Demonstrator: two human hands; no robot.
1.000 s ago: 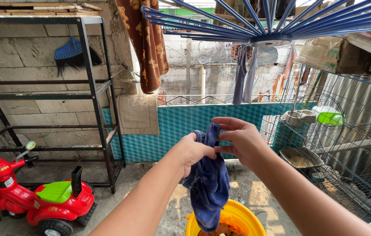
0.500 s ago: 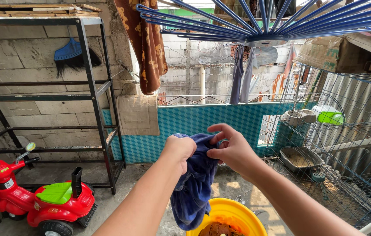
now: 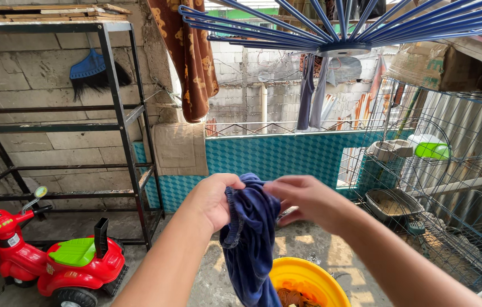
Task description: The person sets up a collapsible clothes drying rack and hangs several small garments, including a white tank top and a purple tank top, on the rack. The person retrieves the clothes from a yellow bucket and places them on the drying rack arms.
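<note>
Head view, person at an outdoor drying area. The left hand (image 3: 215, 199) is closed in a fist-like grip on the gathered edge of a dark blue garment (image 3: 249, 244); the right hand (image 3: 303, 199) pinches the same upper edge between thumb and fingers, just beside the left; the cloth hangs slack between the forearms, its lower end dropping past the near rim of a yellow basin (image 3: 309, 278) on the concrete floor, which holds further brownish laundry. Compared with a second earlier, the right hand has shifted from above the bunched cloth to its side and the two hands now sit nearly level; the garment hangs longer and less bundled, which suggests the cloth is being opened out along its edge rather than merely lifted. Overhead, the blue spokes of a rotary hanger (image 3: 337, 28) radiate from a hub near the top edge; a brown patterned cloth (image 3: 190, 57) hangs at upper left. A black metal shelf frame (image 3: 121, 125) stands against the block wall, a blue hand broom (image 3: 90, 68) behind it; a red and green ride-on toy (image 3: 53, 261) occupies the lower left corner; a wire cage (image 3: 451, 182) fills the right side.
</note>
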